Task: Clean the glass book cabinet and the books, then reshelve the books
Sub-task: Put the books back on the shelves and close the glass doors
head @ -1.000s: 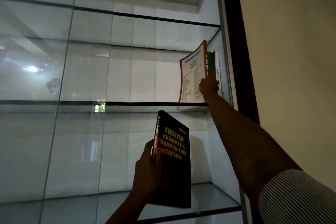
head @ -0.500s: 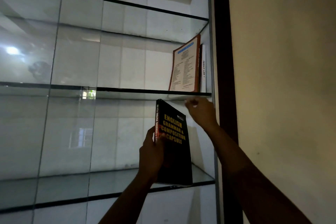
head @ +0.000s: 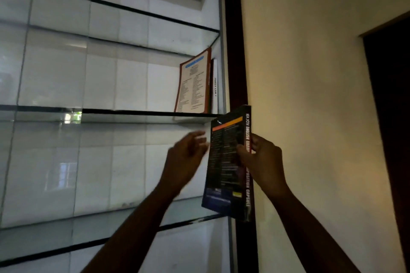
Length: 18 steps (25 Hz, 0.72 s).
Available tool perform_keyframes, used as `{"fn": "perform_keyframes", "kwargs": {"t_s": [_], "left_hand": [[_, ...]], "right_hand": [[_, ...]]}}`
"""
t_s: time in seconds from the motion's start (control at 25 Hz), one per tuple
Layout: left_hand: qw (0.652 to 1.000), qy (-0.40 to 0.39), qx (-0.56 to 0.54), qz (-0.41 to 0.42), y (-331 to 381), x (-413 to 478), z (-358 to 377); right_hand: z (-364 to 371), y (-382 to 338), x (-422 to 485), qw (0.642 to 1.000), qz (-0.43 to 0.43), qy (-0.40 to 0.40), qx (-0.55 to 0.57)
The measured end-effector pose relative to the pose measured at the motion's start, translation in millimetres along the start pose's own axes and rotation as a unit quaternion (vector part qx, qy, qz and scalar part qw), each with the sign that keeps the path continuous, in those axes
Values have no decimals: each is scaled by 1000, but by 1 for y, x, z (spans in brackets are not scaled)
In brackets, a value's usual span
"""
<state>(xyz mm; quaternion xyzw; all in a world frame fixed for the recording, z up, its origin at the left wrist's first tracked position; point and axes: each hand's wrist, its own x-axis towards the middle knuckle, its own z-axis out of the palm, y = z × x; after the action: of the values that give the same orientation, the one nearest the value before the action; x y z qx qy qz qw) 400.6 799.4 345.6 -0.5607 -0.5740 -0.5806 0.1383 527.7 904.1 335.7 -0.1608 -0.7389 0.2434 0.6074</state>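
On the glass shelf [head: 133, 113], books [head: 193, 82] stand at its right end

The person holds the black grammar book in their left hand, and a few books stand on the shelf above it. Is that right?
Not quite: the head view shows the black grammar book gripped in the right hand, while the left hand is open beside it. The rest holds: a few books stand on the shelf above.

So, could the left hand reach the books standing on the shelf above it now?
Probably yes: the left hand is empty below the shelved books, with nothing visibly between them.
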Motion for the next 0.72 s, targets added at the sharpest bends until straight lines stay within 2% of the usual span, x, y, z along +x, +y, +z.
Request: {"fn": "perform_keyframes", "kwargs": {"t_s": [0.08, 0.2, 0.32, 0.4, 0.56, 0.64, 0.72], "left_hand": [[992, 90, 66, 53, 9, 56, 1], [980, 82, 167, 66, 5, 148, 19], [975, 54, 217, -10, -22, 215, 30], [974, 28, 216, -63, -41, 236, 33], [981, -29, 181, -70, -46, 253, 18], [985, 1, 161, -60, -45, 251, -2], [964, 76, 253, -30, -46, 243, -22]], "right_hand": [[-13, 5, 7, 1000, -15, 27, 3], [-31, 8, 29, 997, -42, 61, -3], [-43, 8, 57, 995, -65, 73, 1], [-43, 8, 72, 995, -72, 70, 4], [-31, 6, 92, 994, -80, 73, 34], [-22, -2, 101, 991, -97, 76, 51], [-12, -13, 116, 988, -113, 88, 55]]}}
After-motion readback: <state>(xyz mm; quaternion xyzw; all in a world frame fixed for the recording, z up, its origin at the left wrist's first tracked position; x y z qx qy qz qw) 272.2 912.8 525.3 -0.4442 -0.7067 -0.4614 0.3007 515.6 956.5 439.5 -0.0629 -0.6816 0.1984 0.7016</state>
